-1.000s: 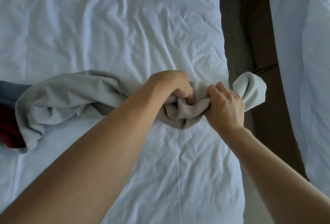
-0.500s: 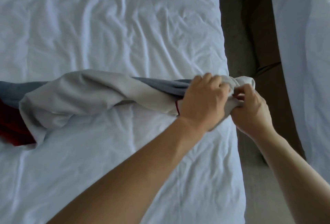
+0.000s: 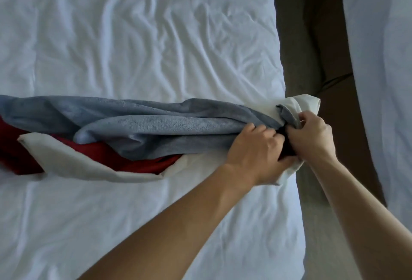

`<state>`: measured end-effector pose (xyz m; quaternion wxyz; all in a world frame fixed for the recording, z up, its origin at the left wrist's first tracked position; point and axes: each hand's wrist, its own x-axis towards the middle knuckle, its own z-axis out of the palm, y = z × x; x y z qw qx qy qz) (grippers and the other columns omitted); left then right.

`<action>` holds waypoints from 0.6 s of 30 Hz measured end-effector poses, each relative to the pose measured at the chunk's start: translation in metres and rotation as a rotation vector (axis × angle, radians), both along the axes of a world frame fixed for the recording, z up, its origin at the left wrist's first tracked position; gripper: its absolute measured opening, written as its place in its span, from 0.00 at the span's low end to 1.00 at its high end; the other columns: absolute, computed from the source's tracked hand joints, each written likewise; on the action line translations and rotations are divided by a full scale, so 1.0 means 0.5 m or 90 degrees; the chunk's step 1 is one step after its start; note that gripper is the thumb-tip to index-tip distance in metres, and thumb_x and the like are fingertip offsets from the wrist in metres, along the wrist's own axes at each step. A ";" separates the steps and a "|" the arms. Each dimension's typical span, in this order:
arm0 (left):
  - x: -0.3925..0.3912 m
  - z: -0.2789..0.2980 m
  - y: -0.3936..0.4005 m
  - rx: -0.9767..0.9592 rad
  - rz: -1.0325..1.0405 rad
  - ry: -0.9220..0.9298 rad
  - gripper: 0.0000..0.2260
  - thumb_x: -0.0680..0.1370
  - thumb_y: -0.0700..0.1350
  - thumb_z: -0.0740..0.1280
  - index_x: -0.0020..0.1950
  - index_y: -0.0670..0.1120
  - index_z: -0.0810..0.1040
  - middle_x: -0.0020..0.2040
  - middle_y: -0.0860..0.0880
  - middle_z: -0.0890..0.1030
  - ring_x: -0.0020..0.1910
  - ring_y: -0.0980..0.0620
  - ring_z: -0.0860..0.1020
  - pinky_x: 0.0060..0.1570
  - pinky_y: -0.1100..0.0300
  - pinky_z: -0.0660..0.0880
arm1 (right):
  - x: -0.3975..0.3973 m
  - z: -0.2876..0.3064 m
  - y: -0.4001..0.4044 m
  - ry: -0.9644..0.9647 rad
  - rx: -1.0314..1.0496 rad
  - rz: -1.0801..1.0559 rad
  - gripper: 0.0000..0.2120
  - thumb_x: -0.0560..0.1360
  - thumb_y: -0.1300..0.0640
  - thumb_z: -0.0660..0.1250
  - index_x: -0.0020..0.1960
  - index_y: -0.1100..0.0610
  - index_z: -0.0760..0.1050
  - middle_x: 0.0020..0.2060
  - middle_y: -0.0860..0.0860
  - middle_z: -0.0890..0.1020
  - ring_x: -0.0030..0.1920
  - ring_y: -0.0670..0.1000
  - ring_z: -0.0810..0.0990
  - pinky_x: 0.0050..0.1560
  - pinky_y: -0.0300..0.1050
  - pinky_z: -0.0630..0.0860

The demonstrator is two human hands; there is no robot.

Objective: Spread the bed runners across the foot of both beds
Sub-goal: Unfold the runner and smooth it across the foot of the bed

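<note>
Bed runner (image 3: 142, 128) cut off at left edge, end bunched under hands (image 3: 287, 143)

Single head-worn wide-angle view, close above and facing steeply down over both forearms onto the near bed (image 3: 138, 34), its right edge, the brown floor gap (image 3: 312, 45) and a strip of the second bed (image 3: 383, 56) at far right.

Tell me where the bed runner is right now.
In the head view the bed runner lies bunched across the near bed, its right end gripped by the left hand and right hand at the bed's right edge.
</note>
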<state>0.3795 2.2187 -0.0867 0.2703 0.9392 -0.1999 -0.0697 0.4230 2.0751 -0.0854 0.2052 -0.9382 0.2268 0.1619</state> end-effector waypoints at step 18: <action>0.088 -0.063 -0.038 0.167 0.040 0.000 0.16 0.77 0.53 0.66 0.62 0.47 0.74 0.59 0.47 0.76 0.60 0.45 0.72 0.60 0.50 0.67 | -0.105 -0.051 -0.135 -0.042 -0.101 -0.045 0.20 0.72 0.50 0.67 0.63 0.51 0.72 0.58 0.54 0.77 0.58 0.60 0.77 0.55 0.57 0.74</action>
